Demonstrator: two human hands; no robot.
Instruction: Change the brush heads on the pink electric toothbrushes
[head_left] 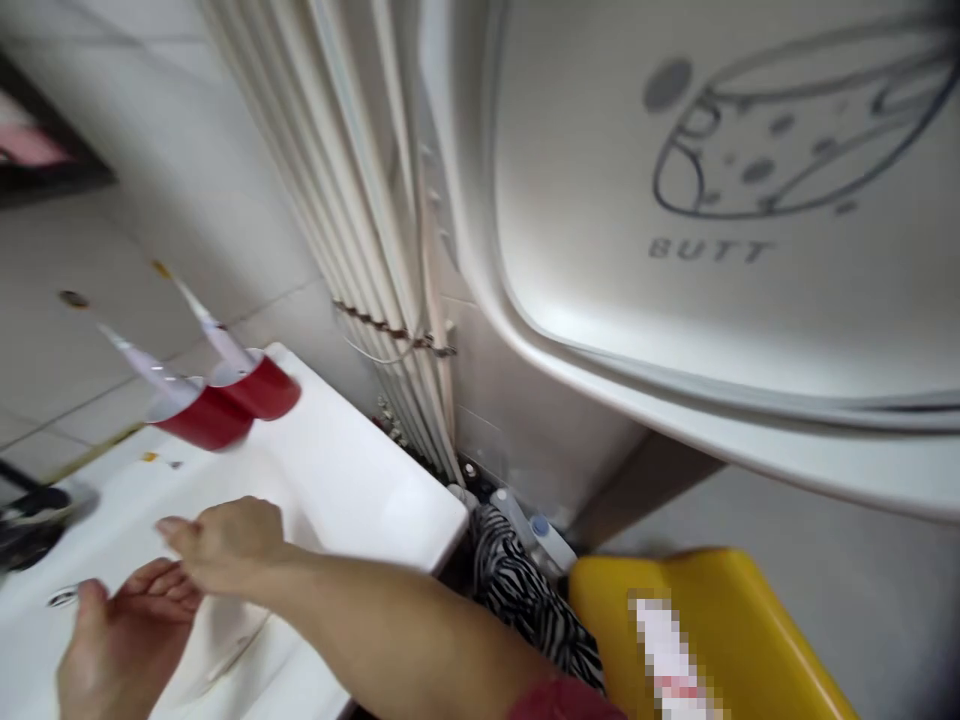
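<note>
Both my hands are over a white washbasin (360, 480) at the lower left. My left hand (124, 645) lies palm up with its fingers spread and nothing in it. My right hand (225, 540) is just above it, back up, fingers loosely bent and pointing left, its fingertips over the left palm. I see nothing held in it. Two red cups (225, 405) stand on the basin's far rim, each with a white toothbrush (202, 315) sticking up.
A dark tap (34, 515) sits at the far left of the basin. White pipes (352, 230) run down the tiled wall. A large white tub (720, 230) printed "BUTT" leans at the right. Below are a yellow plastic item (712, 620), zebra-striped cloth (517, 590) and bottles (547, 540).
</note>
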